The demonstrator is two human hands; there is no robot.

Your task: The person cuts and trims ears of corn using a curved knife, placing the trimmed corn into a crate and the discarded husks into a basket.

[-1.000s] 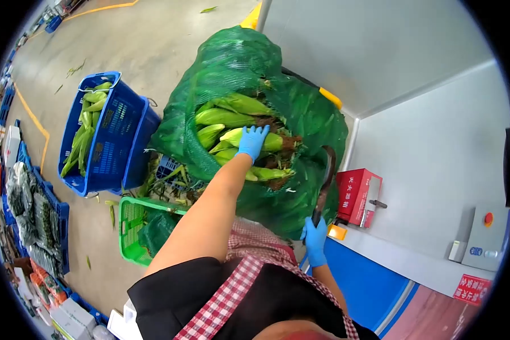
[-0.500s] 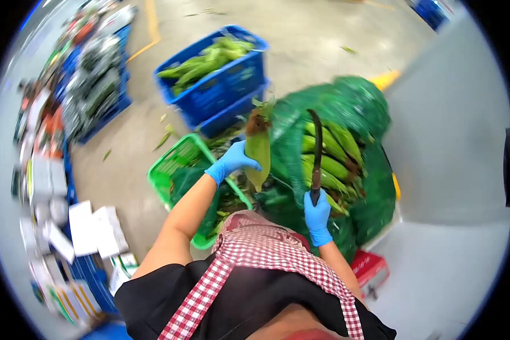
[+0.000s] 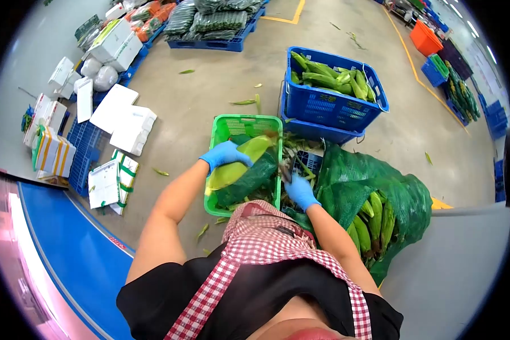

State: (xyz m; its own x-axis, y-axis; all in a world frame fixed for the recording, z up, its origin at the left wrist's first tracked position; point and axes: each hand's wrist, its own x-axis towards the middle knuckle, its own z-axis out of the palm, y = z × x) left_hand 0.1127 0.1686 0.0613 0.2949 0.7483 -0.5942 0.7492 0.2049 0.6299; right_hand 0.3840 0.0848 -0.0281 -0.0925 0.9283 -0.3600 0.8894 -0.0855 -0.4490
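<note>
My left hand (image 3: 226,156), in a blue glove, is wrapped round an ear of corn (image 3: 239,165) in green husk, above the green basket (image 3: 216,131). The ear slants, with its brown silk end up and to the right. Just right of the basket, my right hand (image 3: 301,191), also gloved, is closed on the handle of a dark curved knife (image 3: 286,171), whose blade is blurred. Dark green netting lies inside the basket. To the right, a green mesh sack (image 3: 399,187) is open on several husked ears (image 3: 375,224).
Two stacked blue crates (image 3: 334,110) stand beyond the sack, the upper one holding corn. White foam boxes (image 3: 133,129) lie at the left by a blue pallet (image 3: 83,148). A grey wall (image 3: 453,249) borders the right. Loose husk bits are on the floor.
My left hand took an ear from the sack and carried it left over the green basket. My right hand brought the knife close to the basket. The view has turned left.
</note>
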